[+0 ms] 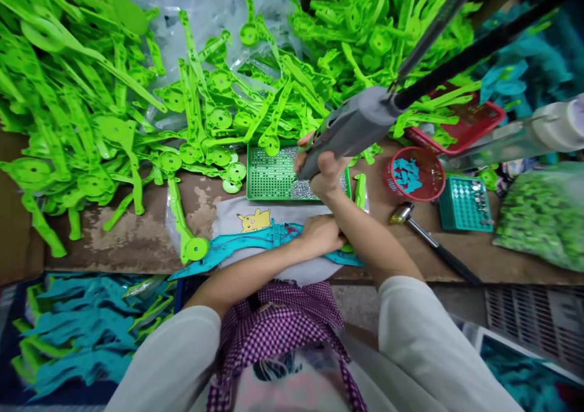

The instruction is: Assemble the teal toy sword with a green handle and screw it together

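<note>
My right hand is wrapped around a grey electric screwdriver, tilted over a green tray of small metal screws. The screwdriver's tip is not visible. Below it, my left hand presses on a long blue plastic bow-shaped part, its fingers mostly hidden. A green plastic arm with a round end meets the blue part's left side. At the right side another green piece shows partly behind my right forearm. A grey cloth with a yellow cartoon figure lies under the blue part.
Heaps of green plastic arms cover the back. To the right are a red bowl of blue bits, a hammer, a teal pin rack and a bag of green pieces. A bin at lower left holds blue parts.
</note>
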Motion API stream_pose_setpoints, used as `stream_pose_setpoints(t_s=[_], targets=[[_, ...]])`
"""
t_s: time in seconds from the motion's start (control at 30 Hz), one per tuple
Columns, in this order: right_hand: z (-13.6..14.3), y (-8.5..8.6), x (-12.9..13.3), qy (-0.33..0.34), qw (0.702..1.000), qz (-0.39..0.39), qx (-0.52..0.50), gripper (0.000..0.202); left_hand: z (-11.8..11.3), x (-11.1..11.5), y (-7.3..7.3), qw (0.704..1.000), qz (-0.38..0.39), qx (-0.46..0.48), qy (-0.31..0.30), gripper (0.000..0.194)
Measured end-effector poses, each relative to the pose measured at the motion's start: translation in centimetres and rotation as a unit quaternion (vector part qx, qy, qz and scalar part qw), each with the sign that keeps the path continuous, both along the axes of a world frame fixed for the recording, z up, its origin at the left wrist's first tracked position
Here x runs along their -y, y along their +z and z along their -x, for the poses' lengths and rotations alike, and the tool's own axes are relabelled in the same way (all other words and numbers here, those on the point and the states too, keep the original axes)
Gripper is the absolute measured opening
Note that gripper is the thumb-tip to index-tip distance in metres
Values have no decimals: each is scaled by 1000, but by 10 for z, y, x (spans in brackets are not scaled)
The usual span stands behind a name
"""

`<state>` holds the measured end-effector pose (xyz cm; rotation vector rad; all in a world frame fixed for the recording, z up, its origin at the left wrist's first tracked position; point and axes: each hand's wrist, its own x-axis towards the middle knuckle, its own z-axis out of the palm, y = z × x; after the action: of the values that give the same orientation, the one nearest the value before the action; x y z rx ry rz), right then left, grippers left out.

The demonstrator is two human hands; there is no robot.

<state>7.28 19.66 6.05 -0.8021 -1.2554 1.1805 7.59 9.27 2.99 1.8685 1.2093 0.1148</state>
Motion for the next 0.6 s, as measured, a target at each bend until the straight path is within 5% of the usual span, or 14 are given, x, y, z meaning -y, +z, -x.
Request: stream_pose_setpoints(t_s=[0.13,0.4,0.6], targets=[[0,-19,-17,-32,999,-19,8,64,1,-2,-2,999,5,35,15,30],[1,-20,-20,-74,997,-12,19,60,2,-4,2,999,26,41,18,30],[0,-20,-21,-47,999,-13,18,57,1,-5,0,999,27,38,25,30]])
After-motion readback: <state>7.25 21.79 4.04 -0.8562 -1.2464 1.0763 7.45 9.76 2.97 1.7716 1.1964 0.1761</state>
